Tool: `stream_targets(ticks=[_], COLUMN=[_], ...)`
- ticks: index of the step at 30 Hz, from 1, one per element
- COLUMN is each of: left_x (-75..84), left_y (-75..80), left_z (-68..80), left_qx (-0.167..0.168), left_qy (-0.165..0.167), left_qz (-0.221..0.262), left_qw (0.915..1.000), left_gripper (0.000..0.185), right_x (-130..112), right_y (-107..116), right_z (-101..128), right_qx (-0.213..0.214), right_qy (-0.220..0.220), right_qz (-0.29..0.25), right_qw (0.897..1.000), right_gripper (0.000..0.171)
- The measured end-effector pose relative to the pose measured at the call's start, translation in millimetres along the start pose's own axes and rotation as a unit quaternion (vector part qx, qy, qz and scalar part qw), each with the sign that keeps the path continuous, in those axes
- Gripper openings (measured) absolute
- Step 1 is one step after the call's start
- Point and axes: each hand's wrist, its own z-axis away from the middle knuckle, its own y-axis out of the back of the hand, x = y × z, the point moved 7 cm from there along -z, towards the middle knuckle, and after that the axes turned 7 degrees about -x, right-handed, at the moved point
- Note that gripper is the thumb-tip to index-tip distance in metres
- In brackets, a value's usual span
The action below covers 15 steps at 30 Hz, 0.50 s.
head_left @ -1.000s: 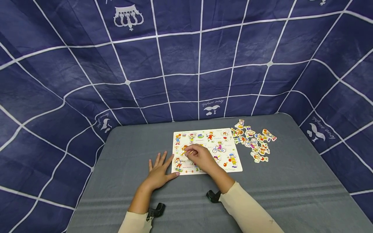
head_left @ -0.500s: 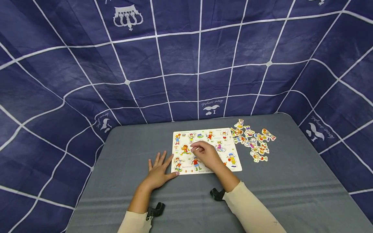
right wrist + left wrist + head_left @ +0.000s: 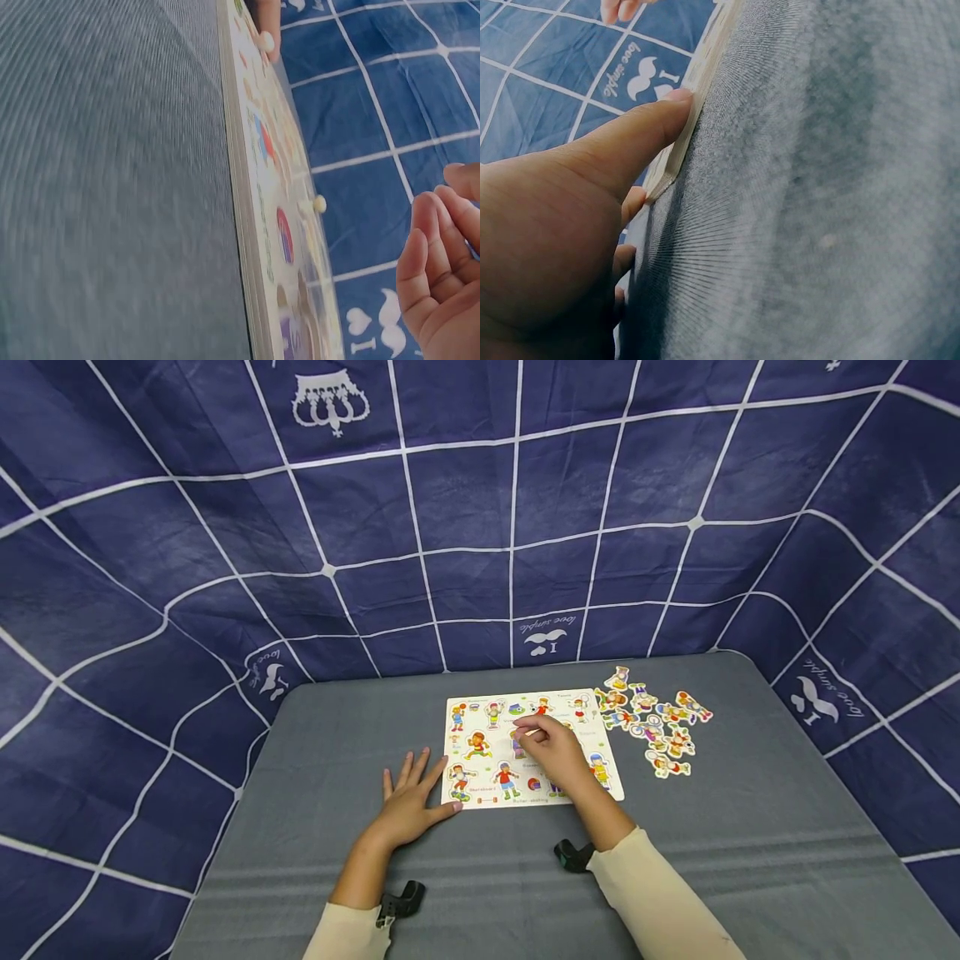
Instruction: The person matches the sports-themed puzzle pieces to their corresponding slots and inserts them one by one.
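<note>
A white wooden knob puzzle board (image 3: 480, 710) with cartoon children playing sports lies flat on the grey table. My left hand (image 3: 405, 806) is spread on the tablecloth at the board's left side. Its thumb (image 3: 664, 112) touches the board's near edge, and the index fingertip reaches the left edge. Over the middle of the board hovers my right hand (image 3: 553, 750), fingers loosely bent. In the right wrist view nothing shows between the thumb and fingers (image 3: 431, 255). A running-boy figure (image 3: 477, 744) sits on the board left of this hand. Small round knobs (image 3: 319, 204) stand up from the board.
Several loose puzzle pieces (image 3: 666, 764) lie in a cluster right of the board, some against its upper right edge. Dark blue cloth (image 3: 465, 585) with white lines hangs behind the table and along both sides. Each wrist wears a black camera mount (image 3: 405, 900).
My right hand has moved right, away from the running-boy figure, which is now uncovered along with the red-shirted figure below it. The left hand has stayed in place.
</note>
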Motion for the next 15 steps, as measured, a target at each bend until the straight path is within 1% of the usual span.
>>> stream_targets(ticks=[6,15], left_x=[1.1,2.6], left_y=[0.8,1.4], left_z=[1.4,3.4], left_qx=[-0.001,0.013], left_qy=[0.0,-0.014], left_qz=[0.004,0.007], left_qw=[1.0,0.9998], left_gripper=[0.09,0.089], right_x=[4,10], right_y=[16,38], right_z=[2,2], right_qx=[0.019,0.038], right_qy=[-0.004,-0.01], right_qz=[-0.01,-0.003], right_qw=[1.0,0.999], right_gripper=[0.022,0.026])
